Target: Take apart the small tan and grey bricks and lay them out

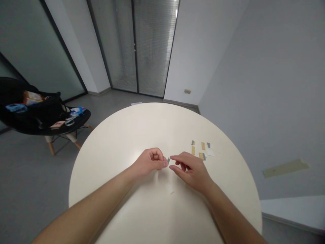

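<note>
Left hand pinching a small grey piece above a round table.
Left hand (151,162): thumb and fingertips closed on the small grey piece (168,160), between both hands, over the table's (122,139) middle. Right hand (191,170): thumb and forefinger apart just beside it; contact unclear. Toward the table's right edge lie yellow-and-grey pieces (203,146) and a white scrap (210,153); beyond its left edge, a black chair (82,118).

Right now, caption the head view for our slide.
Left hand, fingers pinching a small grey piece; right hand open beside it.
</note>
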`<move>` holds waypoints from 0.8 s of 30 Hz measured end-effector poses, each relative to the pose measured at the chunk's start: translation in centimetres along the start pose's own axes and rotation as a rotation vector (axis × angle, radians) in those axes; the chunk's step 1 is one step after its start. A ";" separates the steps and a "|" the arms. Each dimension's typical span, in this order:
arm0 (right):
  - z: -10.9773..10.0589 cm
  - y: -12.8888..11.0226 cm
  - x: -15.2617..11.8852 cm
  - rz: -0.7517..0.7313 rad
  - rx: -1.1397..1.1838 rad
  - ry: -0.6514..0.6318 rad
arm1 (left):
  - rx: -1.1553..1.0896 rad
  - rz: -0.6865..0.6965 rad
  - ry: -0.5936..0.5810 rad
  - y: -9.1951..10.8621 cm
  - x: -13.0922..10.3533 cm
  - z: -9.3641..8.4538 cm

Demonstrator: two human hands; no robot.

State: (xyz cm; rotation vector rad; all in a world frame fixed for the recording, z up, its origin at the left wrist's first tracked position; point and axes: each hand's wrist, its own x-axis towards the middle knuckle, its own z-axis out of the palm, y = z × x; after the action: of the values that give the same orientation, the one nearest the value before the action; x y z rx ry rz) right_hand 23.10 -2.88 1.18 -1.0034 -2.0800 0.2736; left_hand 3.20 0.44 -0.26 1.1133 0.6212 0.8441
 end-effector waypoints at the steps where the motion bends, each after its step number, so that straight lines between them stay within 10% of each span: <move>1: 0.0 0.0 0.0 0.006 -0.003 -0.005 | 0.002 -0.005 0.002 0.0 0.0 0.1; 24: 0.6 0.4 0.0 -0.018 -0.060 -0.061 | 0.067 -0.030 0.074 -1.0 0.5 -0.1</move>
State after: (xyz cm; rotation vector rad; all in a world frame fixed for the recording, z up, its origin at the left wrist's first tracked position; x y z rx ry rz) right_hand 22.86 -2.52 0.58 -1.0232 -2.1620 0.2368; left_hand 3.65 0.72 -1.20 1.1338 0.7309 0.8469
